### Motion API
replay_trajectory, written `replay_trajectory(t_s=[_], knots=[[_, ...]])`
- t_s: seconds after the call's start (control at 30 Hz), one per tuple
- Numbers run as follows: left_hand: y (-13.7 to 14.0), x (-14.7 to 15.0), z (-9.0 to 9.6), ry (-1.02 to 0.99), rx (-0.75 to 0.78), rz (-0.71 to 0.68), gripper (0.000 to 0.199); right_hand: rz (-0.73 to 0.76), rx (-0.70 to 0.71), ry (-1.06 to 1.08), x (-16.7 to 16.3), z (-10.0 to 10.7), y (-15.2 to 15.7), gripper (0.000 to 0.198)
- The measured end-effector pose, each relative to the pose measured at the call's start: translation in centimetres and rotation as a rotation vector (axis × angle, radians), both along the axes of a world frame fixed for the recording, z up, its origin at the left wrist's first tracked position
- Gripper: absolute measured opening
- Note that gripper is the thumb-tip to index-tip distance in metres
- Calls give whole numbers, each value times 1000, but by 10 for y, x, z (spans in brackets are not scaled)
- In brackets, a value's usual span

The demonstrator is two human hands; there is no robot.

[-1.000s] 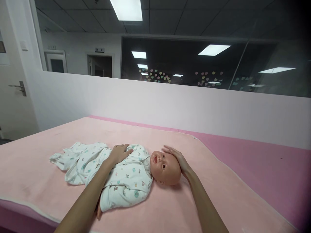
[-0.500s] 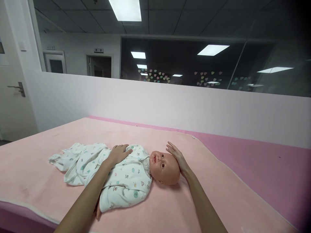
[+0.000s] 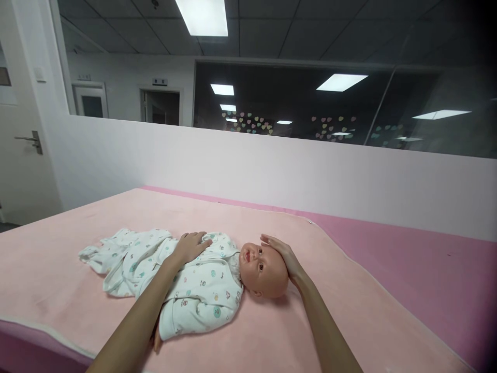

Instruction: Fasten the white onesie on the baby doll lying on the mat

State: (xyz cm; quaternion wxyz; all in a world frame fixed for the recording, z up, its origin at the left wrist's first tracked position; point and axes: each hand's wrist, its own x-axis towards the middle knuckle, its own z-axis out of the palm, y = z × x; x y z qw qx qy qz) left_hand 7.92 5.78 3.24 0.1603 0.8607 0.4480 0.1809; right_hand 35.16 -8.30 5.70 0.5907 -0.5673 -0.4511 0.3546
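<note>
A baby doll (image 3: pixel 267 274) lies on its back, its head toward the right and its face up. It wears a white baby outfit (image 3: pixel 205 290) printed with small coloured figures, the legs of which spread to the left. My left hand (image 3: pixel 191 246) rests flat on the doll's chest, fingers stretched out. My right hand (image 3: pixel 282 254) lies along the top of the doll's head, fingers extended over the forehead. One small doll hand (image 3: pixel 156 342) shows at the near sleeve, partly behind my left forearm.
Under the doll is a pale pink sheet (image 3: pixel 310 316) over a darker pink mat (image 3: pixel 419 264). A low white wall (image 3: pixel 248 166) with a window above it runs along the back. At the far left stands a door (image 3: pixel 23 166) with a lever handle.
My right hand's fingers have lowered from a slightly raised position onto the doll's head. The left hand and the doll stay where they were.
</note>
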Motion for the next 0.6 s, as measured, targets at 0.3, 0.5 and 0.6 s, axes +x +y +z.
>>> replay_trajectory(t_s=[0.3,0.5,0.6], knots=[[4,0,-3,-8,12,-14,69,133,-51,-50,-2,3,-6,51],[0,0,-1,-5,2,-6,68,174,-56,-45,-5,6,-9,45],[-1,0,0,-11,-6,-7,67,61,-4,-15,-3,2,-3,40]])
